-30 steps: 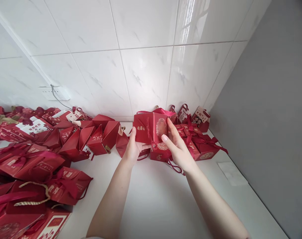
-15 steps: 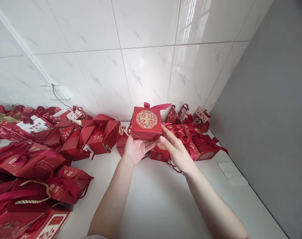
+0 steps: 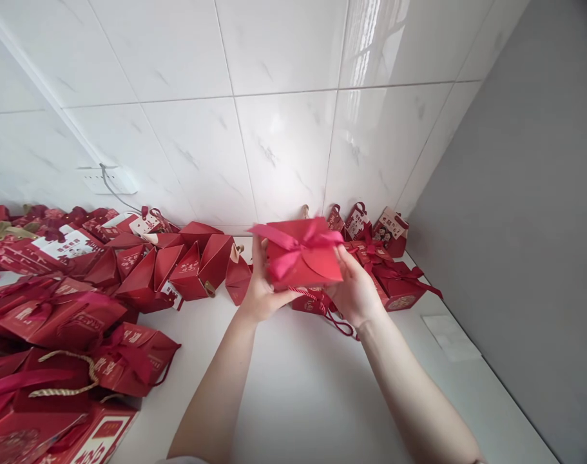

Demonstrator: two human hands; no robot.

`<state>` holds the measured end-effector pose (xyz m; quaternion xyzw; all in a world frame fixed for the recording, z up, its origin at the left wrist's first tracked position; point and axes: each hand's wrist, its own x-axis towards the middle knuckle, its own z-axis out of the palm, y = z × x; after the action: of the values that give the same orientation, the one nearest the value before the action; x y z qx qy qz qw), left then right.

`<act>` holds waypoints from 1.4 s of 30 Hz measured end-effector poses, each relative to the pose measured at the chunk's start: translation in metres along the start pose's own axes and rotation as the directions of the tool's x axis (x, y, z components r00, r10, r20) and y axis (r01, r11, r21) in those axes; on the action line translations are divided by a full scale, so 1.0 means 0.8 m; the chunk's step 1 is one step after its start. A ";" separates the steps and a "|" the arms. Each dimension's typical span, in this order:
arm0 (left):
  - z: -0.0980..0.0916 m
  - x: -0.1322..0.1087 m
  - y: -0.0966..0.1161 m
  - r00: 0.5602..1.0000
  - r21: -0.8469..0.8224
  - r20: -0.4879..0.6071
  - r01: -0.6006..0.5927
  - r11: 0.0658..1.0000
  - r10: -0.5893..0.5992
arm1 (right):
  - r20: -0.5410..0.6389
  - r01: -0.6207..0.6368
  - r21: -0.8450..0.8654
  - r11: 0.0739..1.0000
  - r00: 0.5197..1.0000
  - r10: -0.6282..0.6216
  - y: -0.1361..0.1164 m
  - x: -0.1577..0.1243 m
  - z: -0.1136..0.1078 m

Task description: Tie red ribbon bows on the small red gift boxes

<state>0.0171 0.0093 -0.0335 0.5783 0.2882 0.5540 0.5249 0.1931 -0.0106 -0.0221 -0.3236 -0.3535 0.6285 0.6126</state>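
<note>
A red gift box with a bright ribbon bow on its upper face is held up between both hands, slightly blurred by motion. My left hand grips its left side, thumb along the lower edge. On the right side, my right hand is closed on the box, with part of the fingers hidden behind it. A twisted red cord hangs below, near the right palm. Just behind and beneath the held box stand more red boxes, tied with ribbons, partly covered by the hands.
Many red gift boxes crowd the left of the white table. Small printed boxes lean at the back right by the tiled wall. A socket with a cable is on the wall; a grey panel borders the right.
The held box has been turned: its printed face showed before, and now the face with the bow does. Both hands have shifted their grip around it, and it sits slightly lower and further right.
</note>
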 end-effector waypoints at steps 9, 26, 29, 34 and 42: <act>0.001 -0.006 0.019 0.997 0.203 -0.004 0.079 0.976 -0.080 | 0.123 -0.089 -0.126 0.988 0.987 0.104 -0.007 0.002 -0.003; -0.032 -0.118 0.016 0.941 0.503 -0.124 0.333 0.798 -0.314 | 0.200 0.180 -0.785 0.593 0.979 -0.033 -0.067 -0.043 -0.044; -0.032 -0.164 -0.009 0.902 0.532 -0.272 0.432 0.728 -0.336 | 0.250 0.197 -0.784 0.589 0.968 0.009 -0.077 -0.066 -0.037; -0.059 -0.209 0.036 0.787 0.656 -0.384 0.601 0.456 -0.483 | 0.290 0.195 -0.832 0.519 0.951 0.107 -0.088 -0.100 -0.034; 0.028 -0.141 0.055 0.896 0.824 -0.433 0.438 0.359 -0.098 | 0.377 0.257 -0.823 0.506 0.914 0.150 -0.093 -0.134 -0.023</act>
<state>0.0027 -0.1129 -0.0269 0.6174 0.7114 0.2962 0.1583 0.2530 -0.1166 0.0279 -0.4367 -0.7455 0.4017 0.3034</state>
